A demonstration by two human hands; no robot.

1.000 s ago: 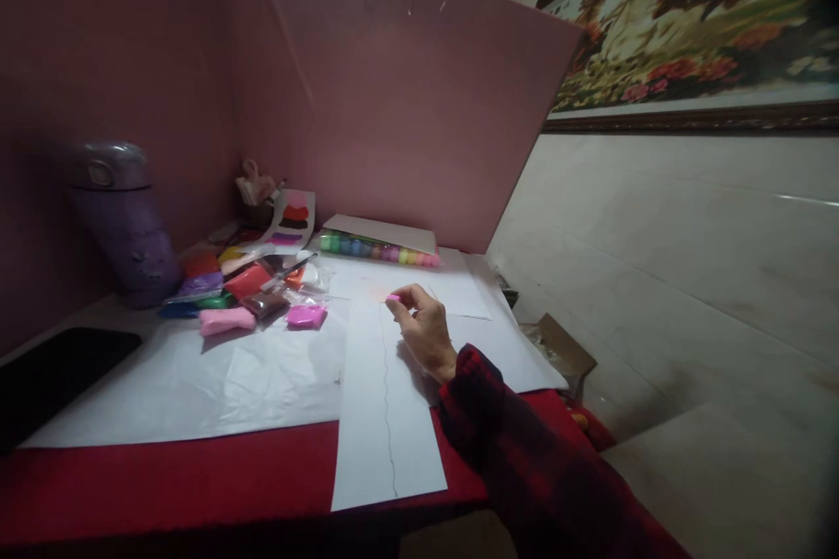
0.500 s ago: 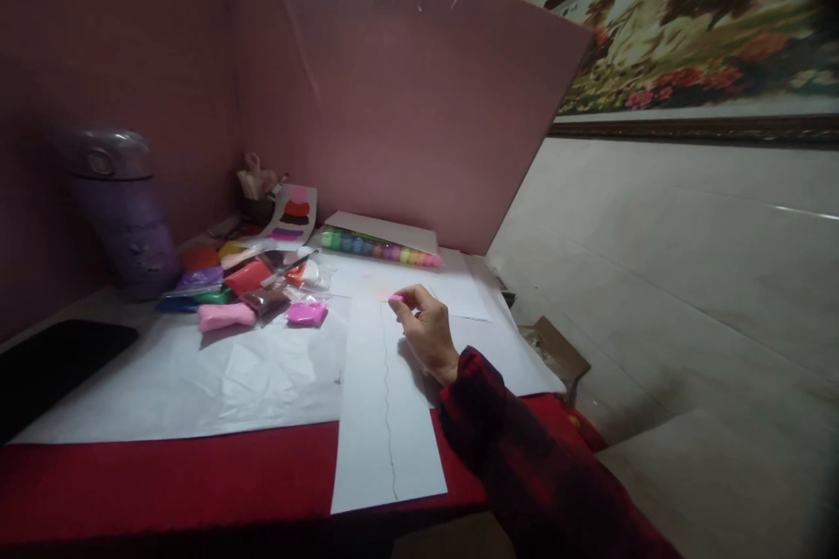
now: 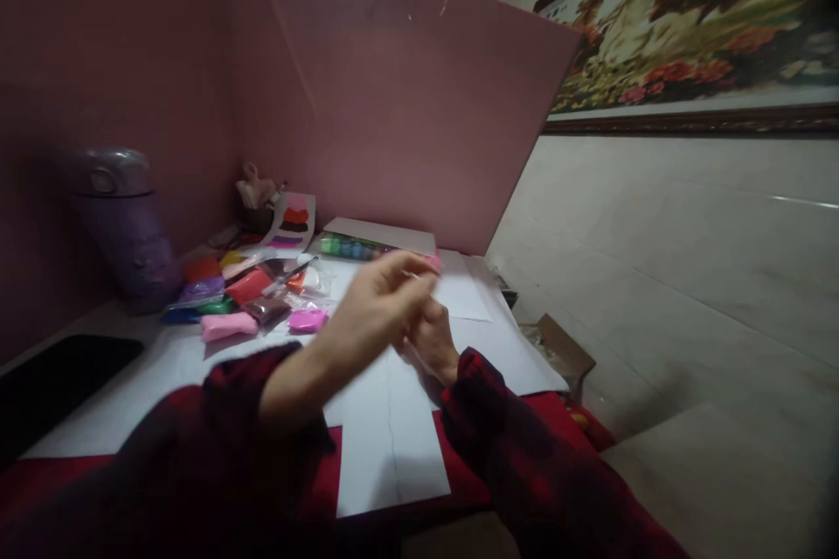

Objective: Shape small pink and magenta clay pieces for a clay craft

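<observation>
My left hand is raised over the paper, its fingers bent together and blurred, reaching across my right hand. Just behind and below it, my right hand is closed, its fingertips mostly covered by the left. What lies between the fingers is too hidden to make out. Under both hands a white paper strip with a thin wavy line runs toward the table's front edge. To the left lie a bright pink clay packet and a light pink packet.
Several coloured clay packets are piled at the left, near a purple bottle and a black phone. Behind stand a clear-fronted colour set and a painted sheet. A cardboard box is at the right.
My left hand has come in from the left and now overlaps my right hand. The pink piece seen in my right fingertips is now hidden. The view has shifted slightly.
</observation>
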